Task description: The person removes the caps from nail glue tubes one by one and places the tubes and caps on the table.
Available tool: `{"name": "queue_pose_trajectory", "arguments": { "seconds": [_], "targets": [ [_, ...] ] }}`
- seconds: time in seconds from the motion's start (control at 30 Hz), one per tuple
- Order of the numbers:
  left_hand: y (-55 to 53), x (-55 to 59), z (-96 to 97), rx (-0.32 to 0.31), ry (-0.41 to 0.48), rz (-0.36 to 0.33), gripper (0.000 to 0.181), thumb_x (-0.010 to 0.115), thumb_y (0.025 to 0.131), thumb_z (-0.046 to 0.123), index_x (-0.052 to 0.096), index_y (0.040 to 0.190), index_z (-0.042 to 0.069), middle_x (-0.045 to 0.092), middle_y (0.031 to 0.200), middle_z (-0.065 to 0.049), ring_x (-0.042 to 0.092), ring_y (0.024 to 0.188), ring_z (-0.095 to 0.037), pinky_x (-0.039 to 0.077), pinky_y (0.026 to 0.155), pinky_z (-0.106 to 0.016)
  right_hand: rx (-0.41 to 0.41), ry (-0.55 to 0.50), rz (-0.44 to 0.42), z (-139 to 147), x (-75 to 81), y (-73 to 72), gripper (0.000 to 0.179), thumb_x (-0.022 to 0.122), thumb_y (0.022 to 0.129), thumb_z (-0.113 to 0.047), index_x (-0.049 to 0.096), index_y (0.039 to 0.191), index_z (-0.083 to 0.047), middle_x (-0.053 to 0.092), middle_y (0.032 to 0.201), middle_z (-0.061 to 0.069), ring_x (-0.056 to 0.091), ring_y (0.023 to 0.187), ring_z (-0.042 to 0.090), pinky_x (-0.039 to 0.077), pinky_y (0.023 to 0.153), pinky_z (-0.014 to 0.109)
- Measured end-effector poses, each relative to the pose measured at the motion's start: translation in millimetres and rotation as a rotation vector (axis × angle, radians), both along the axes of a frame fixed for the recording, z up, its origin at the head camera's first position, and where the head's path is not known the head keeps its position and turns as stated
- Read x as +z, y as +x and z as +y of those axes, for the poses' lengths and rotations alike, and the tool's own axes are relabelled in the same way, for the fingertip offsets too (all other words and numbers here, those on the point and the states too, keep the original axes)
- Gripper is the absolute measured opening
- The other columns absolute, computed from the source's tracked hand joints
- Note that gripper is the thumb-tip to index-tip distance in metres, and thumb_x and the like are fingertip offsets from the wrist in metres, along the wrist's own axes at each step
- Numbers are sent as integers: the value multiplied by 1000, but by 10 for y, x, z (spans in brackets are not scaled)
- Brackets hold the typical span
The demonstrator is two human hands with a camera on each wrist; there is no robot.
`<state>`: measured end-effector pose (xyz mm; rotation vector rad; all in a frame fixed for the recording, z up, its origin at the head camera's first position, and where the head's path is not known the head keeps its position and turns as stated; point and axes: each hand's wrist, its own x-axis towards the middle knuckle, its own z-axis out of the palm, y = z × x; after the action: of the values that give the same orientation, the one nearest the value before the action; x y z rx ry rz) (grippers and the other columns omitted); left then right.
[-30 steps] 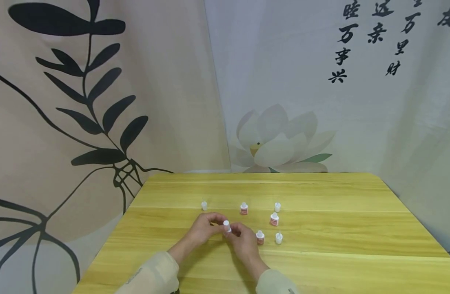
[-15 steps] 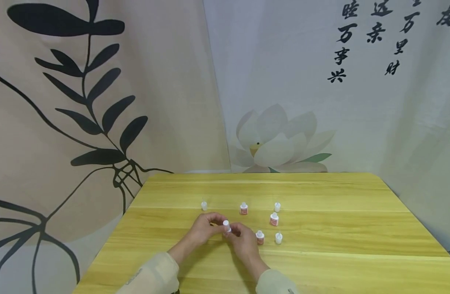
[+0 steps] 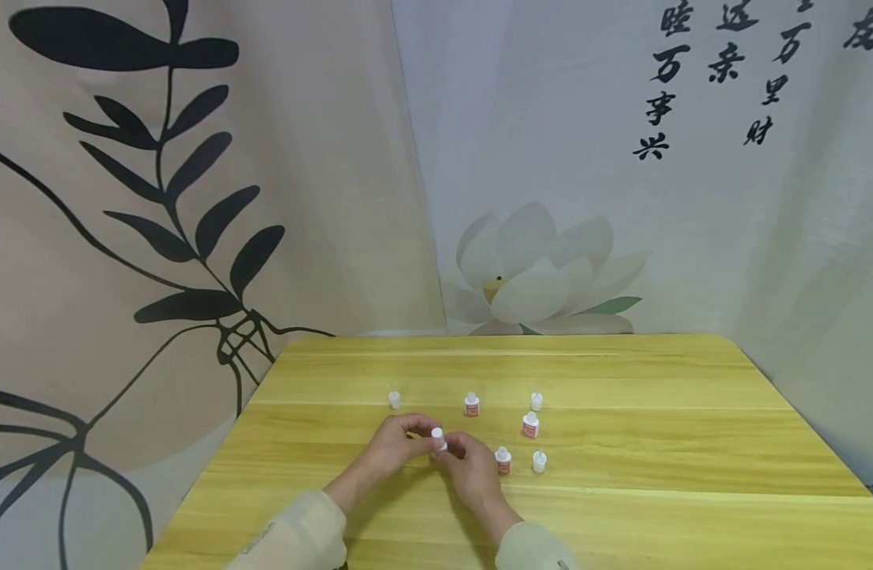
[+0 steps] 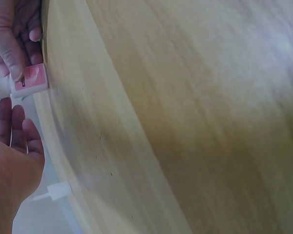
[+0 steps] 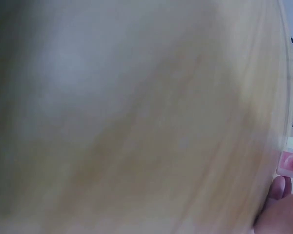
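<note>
Between my hands, a little above the table, is a small white bottle with a pink label, its white cap on top. My left hand pinches the cap between thumb and fingers; in the left wrist view its other fingers hang loosely. My right hand grips the bottle's body, with the thumb across the label in the left wrist view. In the right wrist view only part of the bottle and the right hand shows, at the right edge.
Open-necked bottles and a third bottle beside my right hand stand on the wooden table. White caps and another cap stand with thin stems upward. A printed curtain hangs behind.
The head view has shifted very slightly. Both hands keep the same hold on the bottle and cap, and the things on the table stand where they were.
</note>
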<state>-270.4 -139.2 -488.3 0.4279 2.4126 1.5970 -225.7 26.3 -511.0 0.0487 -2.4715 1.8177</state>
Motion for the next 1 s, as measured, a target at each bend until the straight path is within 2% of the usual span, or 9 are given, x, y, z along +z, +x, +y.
{"name": "queue_pose_trajectory", "arguments": {
  "seconds": [0.33,0.53,0.7,0.8,0.87,1.0],
  "targets": [
    [-7,-13,-5,4,15,0,35,75,89,22,67,117,2,65,105,-4,59,99,-24,51,82,-38,2,-11,-8,1,7,5,18,74,89,-18,71,104,-8,69,97,1,62,94,19,51,85,41],
    [-13,-15,3,11,4,29,24,76,88,23,71,107,9,67,102,-1,59,100,-23,49,85,-38,5,-15,-2,9,6,2,17,73,89,-17,71,103,-8,69,97,1,62,93,18,51,84,40],
    [-20,-20,9,17,2,37,21,77,88,21,72,104,10,68,100,-1,59,98,-21,48,86,-38,1,-5,6,10,-12,-10,17,74,89,-18,71,103,-9,69,98,1,62,94,19,51,85,41],
    [-12,-15,14,20,8,46,22,77,87,21,71,105,9,68,100,-1,59,97,-19,48,86,-37,-1,-1,5,10,-25,-15,17,74,89,-18,71,103,-9,69,98,0,61,94,19,51,85,42],
    [38,63,27,17,20,44,24,76,88,17,70,106,4,68,101,-5,59,98,-20,48,86,-38,2,-2,5,12,-31,-16,17,74,89,-18,71,103,-9,69,98,1,61,94,19,51,85,43],
    [46,63,23,9,32,47,25,74,90,15,69,109,-1,68,103,-9,58,99,-21,48,86,-38,3,-8,15,12,-33,-17,16,73,89,-17,71,102,-9,69,97,0,61,93,19,51,84,42]
  ]
}}
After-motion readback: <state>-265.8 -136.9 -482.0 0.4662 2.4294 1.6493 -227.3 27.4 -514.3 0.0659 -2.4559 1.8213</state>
